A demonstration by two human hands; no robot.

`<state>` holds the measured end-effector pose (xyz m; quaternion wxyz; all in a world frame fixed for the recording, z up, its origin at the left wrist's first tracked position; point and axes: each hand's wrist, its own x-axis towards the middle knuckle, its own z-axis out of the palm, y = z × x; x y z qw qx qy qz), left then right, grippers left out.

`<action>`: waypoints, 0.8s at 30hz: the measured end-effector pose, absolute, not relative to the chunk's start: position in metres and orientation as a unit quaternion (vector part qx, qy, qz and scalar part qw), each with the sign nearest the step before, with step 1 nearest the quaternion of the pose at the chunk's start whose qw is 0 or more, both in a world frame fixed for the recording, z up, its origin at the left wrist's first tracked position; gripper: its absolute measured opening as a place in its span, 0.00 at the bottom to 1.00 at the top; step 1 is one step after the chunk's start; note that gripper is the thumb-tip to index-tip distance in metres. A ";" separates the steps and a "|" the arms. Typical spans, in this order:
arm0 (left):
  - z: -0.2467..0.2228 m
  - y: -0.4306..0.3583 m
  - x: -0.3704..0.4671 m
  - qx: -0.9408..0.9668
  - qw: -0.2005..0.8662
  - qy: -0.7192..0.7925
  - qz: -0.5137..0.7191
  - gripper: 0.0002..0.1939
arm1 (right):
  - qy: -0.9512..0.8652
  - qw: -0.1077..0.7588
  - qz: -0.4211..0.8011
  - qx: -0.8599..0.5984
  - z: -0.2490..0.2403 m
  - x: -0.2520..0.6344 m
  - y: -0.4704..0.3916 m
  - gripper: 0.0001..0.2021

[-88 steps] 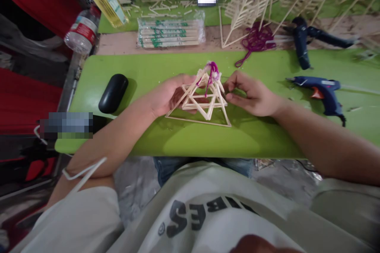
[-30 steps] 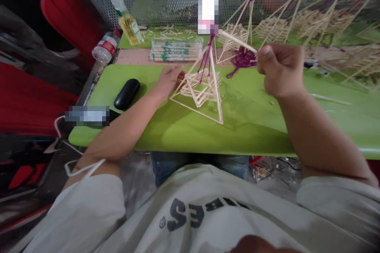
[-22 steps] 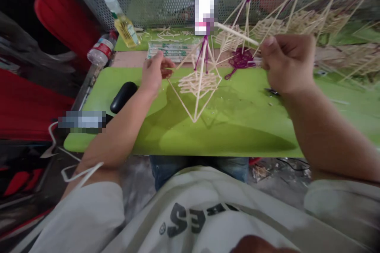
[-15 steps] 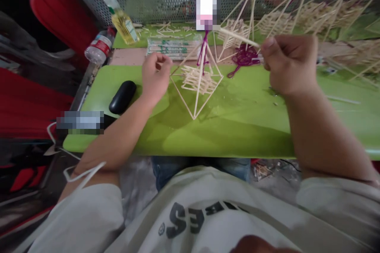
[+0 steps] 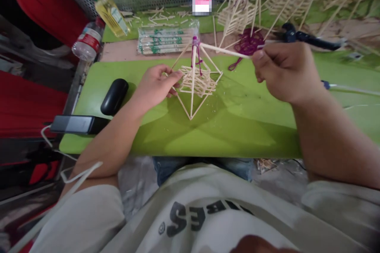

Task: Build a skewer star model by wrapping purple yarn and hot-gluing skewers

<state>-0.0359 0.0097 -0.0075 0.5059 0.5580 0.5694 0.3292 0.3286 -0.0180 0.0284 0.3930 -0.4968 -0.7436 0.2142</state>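
A small pyramid-shaped frame of thin wooden sticks (image 5: 192, 83) stands on the green table (image 5: 237, 134), purple thread (image 5: 195, 40) wound about its peak. Inside it sits a stack of crossed sticks (image 5: 202, 87). My left hand (image 5: 156, 87) is at the frame's left corner, thumb and fingers closed around the sticks there; the exact grip is partly hidden. In my right hand (image 5: 282, 71), pinched between thumb and fingers, is one end of a pale wooden stick (image 5: 225, 51). The stick's far end reaches the threaded peak, though I cannot tell whether it touches.
Behind lie a packet of sticks (image 5: 166, 41), a purple thread bundle (image 5: 249, 42) and other stick frames (image 5: 237, 16). A dark-handled tool (image 5: 311, 39) is beyond my right hand. At left are a black case (image 5: 114, 97), a black box (image 5: 78, 124), and bottles (image 5: 113, 16).
My left hand has moved right and slightly down onto the frame's left corner. My right hand, still holding the stick, has shifted left, bringing the stick's far end to the peak.
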 end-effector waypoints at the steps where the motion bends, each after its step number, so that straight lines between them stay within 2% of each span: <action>1: -0.010 0.009 -0.034 0.558 0.511 0.570 0.320 0.19 | -0.743 0.390 0.218 -0.498 0.028 0.329 -0.019 0.34; 7: -0.022 0.003 -0.014 0.532 0.516 0.574 0.348 0.19 | -0.732 0.352 0.251 -0.527 0.031 0.333 -0.024 0.28; 11: -0.027 0.006 -0.006 0.502 0.542 0.569 0.362 0.18 | -0.731 0.359 0.258 -0.519 0.033 0.334 -0.025 0.26; 24: -0.009 -0.007 -0.002 0.409 0.597 0.561 0.401 0.14 | -0.723 0.355 0.269 -0.528 0.039 0.345 -0.025 0.15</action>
